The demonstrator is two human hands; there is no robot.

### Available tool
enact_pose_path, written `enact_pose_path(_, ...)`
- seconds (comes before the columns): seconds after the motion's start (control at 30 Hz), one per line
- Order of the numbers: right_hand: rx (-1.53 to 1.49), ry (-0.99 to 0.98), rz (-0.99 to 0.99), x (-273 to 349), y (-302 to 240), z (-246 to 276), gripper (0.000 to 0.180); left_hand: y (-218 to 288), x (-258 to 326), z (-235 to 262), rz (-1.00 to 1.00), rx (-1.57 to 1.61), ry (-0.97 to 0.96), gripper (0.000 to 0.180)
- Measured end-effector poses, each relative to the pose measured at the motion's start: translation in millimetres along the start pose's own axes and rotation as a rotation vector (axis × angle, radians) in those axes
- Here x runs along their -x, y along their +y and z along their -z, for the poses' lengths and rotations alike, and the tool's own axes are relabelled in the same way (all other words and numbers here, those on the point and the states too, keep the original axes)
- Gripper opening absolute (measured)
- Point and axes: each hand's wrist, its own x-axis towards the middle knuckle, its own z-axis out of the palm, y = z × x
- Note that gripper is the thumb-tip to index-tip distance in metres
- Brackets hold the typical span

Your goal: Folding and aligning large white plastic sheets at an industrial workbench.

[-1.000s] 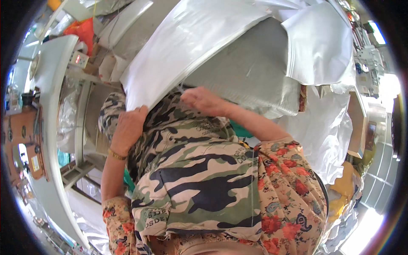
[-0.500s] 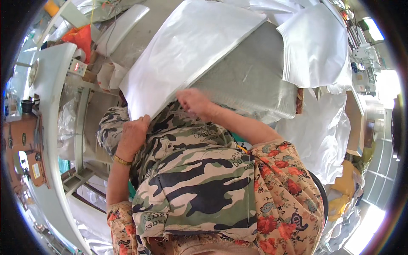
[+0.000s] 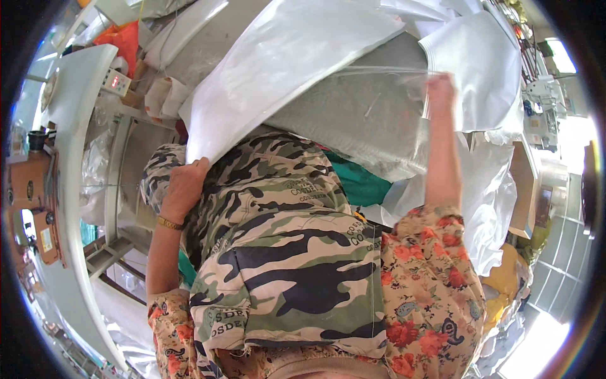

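My left hand [image 3: 184, 182] pinches the near corner of a large silver-white sheet [image 3: 271, 69], which looks like foil or plastic and slants up and away from my lap. To the right of that sheet lies a grey, flat stack [image 3: 366, 120] covered in clear plastic. Raised over the right end of the stack is my right hand [image 3: 440, 95], its fingers closed and somewhat smeared by motion. A thin clear plastic film [image 3: 407, 79] stretches up from the stack to this hand. Several layered silver sheets [image 3: 480, 69] hang just beyond it.
On the left runs a long white table [image 3: 79, 120] with a small control box [image 3: 116, 82] and an orange-red bag [image 3: 120, 43]. A brown sewing machine [image 3: 36, 196] stands further left. Crumpled silver sheeting [image 3: 483, 196] and a cardboard box [image 3: 524, 189] are at the right.
My right hand has swung from beside the silver sheet's edge out to the far right, lifting clear film off the stack. My left hand has shifted slightly left and nearer, still gripping the corner.
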Motion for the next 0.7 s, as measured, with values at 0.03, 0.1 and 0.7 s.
enact_pose_path(0.03,-0.081,0.175,0.019,-42,-6,81,0.015,-3,-6,-2,-0.045,0.013,0.014,0.005)
enact_pose_path(0.1,-0.321,0.411,0.030,-69,-44,123,0.017,-10,0,-6,-0.025,-0.005,0.013,0.006)
enact_pose_path(0.7,0.157,0.062,-0.048,31,-8,-107,0.033,-7,-3,-7,-0.008,0.003,-0.010,0.005)
